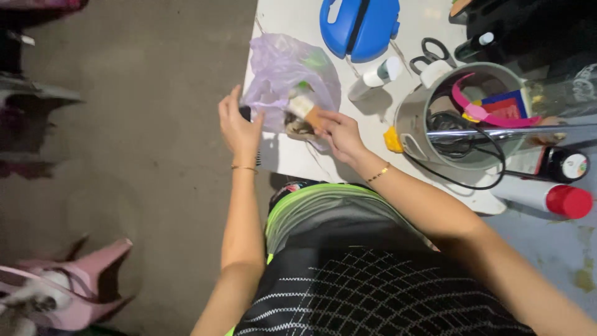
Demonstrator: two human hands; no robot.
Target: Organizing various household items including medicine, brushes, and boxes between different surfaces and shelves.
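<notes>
Two hands, the left hand [238, 127] and right hand [339, 134], meet at one lilac plastic bag [280, 68] on one white table [298, 158]; far right lie one blue case [359, 25], one pair of scissors [431, 53], one grey bucket [413, 118] and one red-capped can [550, 196].

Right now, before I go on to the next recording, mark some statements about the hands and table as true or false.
1. Both hands are at the purple plastic bag. True.
2. The blue case lies on the floor. False: it lies on the white table.
3. The scissors are in the right hand. False: they lie on the table.
4. The left hand touches the bag's left edge. True.
5. The red-capped bottle lies on its side. True.
</notes>
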